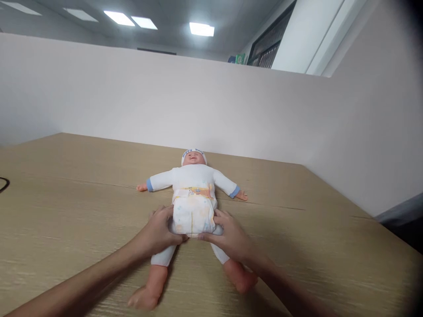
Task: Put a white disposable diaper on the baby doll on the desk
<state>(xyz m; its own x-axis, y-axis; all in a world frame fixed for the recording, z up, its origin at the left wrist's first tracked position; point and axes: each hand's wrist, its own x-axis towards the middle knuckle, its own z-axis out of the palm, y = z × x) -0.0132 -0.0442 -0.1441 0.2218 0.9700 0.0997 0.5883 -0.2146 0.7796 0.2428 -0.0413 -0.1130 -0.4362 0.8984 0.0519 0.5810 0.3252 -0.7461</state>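
A baby doll [193, 175] in a white suit with blue cuffs and a white cap lies on its back, arms spread and head away from me. Around its waist and hips is a printed white diaper [191, 213] with a coloured front band. My left hand [164, 229] curls around the diaper's left lower side, thumb at the crotch. On the other side my right hand [228, 233] grips the diaper's lower edge by the leg, its thumb also near the crotch. Both hands hide parts of the doll's thighs; its bare feet point toward me.
The doll rests on a wooden table [82, 211] with a seam across it. Behind and to the right stands a pale partition wall [132, 97]. A dark curved object [4, 184] shows at the left edge.
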